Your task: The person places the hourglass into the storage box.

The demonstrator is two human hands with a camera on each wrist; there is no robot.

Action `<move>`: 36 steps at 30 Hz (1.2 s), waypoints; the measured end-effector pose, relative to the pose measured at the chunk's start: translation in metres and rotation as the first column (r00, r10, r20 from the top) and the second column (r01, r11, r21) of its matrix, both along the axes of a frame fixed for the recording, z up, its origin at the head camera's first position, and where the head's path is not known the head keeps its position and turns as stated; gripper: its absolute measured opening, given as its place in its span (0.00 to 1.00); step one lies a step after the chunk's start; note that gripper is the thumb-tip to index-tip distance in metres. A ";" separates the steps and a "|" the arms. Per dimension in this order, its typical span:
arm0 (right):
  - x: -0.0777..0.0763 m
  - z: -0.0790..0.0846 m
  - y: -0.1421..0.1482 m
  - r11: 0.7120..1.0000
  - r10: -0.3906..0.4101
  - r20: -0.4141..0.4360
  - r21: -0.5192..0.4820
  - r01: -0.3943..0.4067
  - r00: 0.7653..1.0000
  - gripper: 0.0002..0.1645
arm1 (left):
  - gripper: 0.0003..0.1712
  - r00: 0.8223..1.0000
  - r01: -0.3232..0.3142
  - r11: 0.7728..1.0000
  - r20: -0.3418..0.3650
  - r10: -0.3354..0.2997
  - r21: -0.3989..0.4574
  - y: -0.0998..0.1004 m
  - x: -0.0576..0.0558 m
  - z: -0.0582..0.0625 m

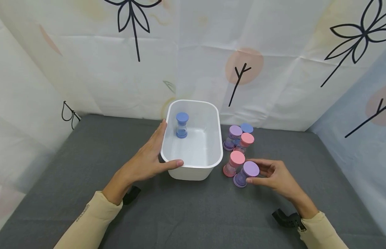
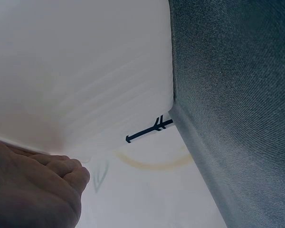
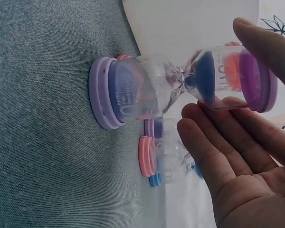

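Note:
A white plastic bin (image 1: 200, 145) stands in the middle, with one blue-capped hourglass (image 1: 182, 118) upright inside. My left hand (image 1: 144, 160) rests along the bin's left side, fingers straight and thumb across the near rim. Right of the bin, a purple-capped hourglass (image 1: 250, 169) stands upright on the table. My right hand (image 1: 275, 176) reaches around it, thumb on the near side, fingers on the far side. In the right wrist view the thumb tip (image 3: 244, 26) stands a little off the glass; whether the fingers touch it I cannot tell.
Beside the purple hourglass stands a pink-capped one (image 1: 236, 158). Behind them are another pink (image 1: 247, 139), another purple (image 1: 235, 131) and a blue hourglass (image 1: 247, 127), close together. Grey cloth (image 1: 186, 214) covers the table; patterned white fabric (image 1: 199, 69) hangs behind.

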State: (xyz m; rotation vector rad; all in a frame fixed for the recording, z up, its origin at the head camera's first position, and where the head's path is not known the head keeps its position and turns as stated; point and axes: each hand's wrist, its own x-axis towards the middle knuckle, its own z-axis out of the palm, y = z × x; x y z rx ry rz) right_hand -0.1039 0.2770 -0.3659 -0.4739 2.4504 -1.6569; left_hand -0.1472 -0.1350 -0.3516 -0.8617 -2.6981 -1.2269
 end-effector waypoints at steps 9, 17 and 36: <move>0.003 0.001 0.000 1.000 -0.023 -0.012 0.021 0.023 1.000 0.28 | 0.71 1.000 -0.004 1.000 0.010 0.004 -0.002 0.000 0.000 0.000; 0.009 0.018 0.008 0.997 -0.070 0.011 -0.042 0.071 0.997 0.29 | 0.71 1.000 0.010 1.000 -0.003 -0.010 0.012 0.001 0.000 0.000; -0.002 0.061 0.006 0.827 -0.023 -0.268 -0.546 -0.132 0.963 0.24 | 0.71 1.000 -0.007 1.000 0.019 0.007 0.007 0.000 0.002 0.002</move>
